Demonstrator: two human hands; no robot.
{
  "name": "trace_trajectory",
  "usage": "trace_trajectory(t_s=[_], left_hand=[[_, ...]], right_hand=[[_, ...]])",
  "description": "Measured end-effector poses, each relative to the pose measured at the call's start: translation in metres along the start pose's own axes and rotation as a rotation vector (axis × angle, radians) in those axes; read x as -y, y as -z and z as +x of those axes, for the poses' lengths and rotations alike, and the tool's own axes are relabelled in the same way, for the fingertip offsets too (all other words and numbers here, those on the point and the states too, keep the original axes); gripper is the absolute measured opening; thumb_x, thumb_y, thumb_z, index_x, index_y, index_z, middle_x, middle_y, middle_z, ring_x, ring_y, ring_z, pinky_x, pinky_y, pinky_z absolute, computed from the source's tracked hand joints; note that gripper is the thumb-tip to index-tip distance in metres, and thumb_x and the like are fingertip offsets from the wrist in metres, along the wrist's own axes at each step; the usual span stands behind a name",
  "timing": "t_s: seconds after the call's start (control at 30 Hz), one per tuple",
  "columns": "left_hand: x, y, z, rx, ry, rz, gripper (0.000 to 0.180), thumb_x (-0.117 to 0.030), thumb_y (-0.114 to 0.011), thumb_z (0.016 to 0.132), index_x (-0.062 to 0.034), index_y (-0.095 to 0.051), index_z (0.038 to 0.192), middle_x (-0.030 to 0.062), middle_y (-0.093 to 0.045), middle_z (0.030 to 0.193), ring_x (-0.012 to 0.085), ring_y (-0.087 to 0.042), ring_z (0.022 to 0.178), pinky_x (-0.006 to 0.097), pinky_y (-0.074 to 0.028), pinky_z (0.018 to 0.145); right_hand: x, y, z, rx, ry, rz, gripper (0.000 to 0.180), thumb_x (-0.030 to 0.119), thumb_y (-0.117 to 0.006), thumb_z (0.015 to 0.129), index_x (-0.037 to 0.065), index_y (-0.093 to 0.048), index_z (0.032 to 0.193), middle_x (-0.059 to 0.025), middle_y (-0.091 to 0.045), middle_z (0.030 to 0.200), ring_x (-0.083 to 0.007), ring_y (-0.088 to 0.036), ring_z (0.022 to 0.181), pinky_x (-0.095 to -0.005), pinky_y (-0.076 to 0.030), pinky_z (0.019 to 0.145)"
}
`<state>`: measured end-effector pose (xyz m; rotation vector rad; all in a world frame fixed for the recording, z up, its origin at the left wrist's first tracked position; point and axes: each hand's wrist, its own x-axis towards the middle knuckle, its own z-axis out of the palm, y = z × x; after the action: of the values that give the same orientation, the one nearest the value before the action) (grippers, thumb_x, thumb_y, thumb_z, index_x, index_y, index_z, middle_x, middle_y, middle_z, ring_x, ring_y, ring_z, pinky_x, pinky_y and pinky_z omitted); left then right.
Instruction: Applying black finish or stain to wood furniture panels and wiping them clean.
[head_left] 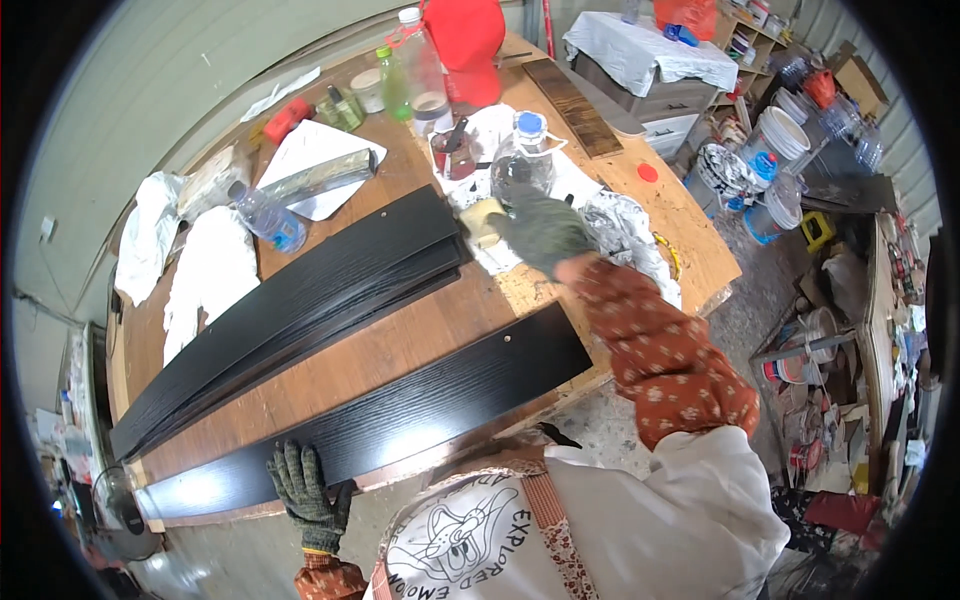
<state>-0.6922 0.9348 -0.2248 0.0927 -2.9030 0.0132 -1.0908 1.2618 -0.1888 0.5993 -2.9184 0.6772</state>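
My left hand [305, 490], in a dark grey-green knit glove, lies with its fingers stretched out on the near black board [420, 400], close to its front edge. The board is long and glossy, with wood grain and a small hole near its right end. Out ahead on the right, my gloved right hand [548, 232] is closed on a pale yellow sponge [483, 222], over white cloth beside a clear plastic jug [522, 165] with a blue cap. Some of its fingers are blurred. More black boards [300, 290] lie stacked behind the near one.
A small jar with a brush [455, 155] stands left of the jug. Farther back are a green bottle [392, 85] and a red cap [470, 50]. A water bottle [270, 218] and white rags [215, 270] lie at left. Buckets [775, 140] stand on the floor at right.
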Motion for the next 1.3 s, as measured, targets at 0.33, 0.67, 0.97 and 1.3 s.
trace_trajectory(t_s=[0.33, 0.67, 0.97, 1.3], left_hand=[[0.002, 0.02, 0.019, 0.101, -0.062, -0.001, 0.09, -0.041, -0.074, 0.073, -0.0015, -0.033, 0.143, 0.0252, -0.028, 0.148, 0.0438, -0.026, 0.138, 0.056, -0.016, 0.114], [0.004, 0.028, 0.033, 0.161, -0.125, -0.074, 0.094, -0.045, -0.077, 0.069, -0.0028, -0.036, 0.142, 0.0246, -0.034, 0.146, 0.0452, -0.03, 0.136, 0.053, -0.024, 0.112], [0.006, 0.023, 0.055, 0.204, -0.237, -0.057, 0.102, -0.06, -0.074, 0.065, -0.0026, -0.037, 0.141, 0.0262, -0.036, 0.143, 0.0427, -0.033, 0.133, 0.057, -0.02, 0.112], [-0.021, 0.048, 0.095, 0.238, -0.132, -0.188, 0.107, -0.054, -0.081, 0.06, -0.0055, -0.034, 0.143, 0.0246, -0.039, 0.14, 0.0409, -0.037, 0.131, 0.056, -0.029, 0.107]], right_hand=[[-0.083, 0.024, -0.051, -0.093, -0.163, -0.35, 0.044, 0.037, -0.059, 0.087, 0.011, -0.059, 0.121, -0.0154, -0.062, 0.115, -0.0315, -0.059, 0.107, -0.0416, -0.045, 0.093], [-0.142, 0.051, -0.066, -0.243, -0.107, -0.001, 0.055, 0.02, -0.068, 0.078, 0.009, -0.053, 0.131, -0.0142, -0.06, 0.121, -0.0315, -0.058, 0.108, -0.0406, -0.045, 0.096], [-0.179, 0.052, -0.058, -0.449, -0.186, 0.068, 0.037, 0.03, -0.069, 0.08, 0.011, -0.066, 0.111, -0.0145, -0.066, 0.107, -0.0314, -0.06, 0.104, -0.0378, -0.045, 0.093], [-0.077, 0.149, -0.076, -0.622, 0.054, 0.387, 0.035, 0.017, -0.06, 0.093, 0.0, -0.056, 0.123, -0.0089, -0.063, 0.113, -0.0134, -0.056, 0.099, -0.0277, -0.047, 0.084]])
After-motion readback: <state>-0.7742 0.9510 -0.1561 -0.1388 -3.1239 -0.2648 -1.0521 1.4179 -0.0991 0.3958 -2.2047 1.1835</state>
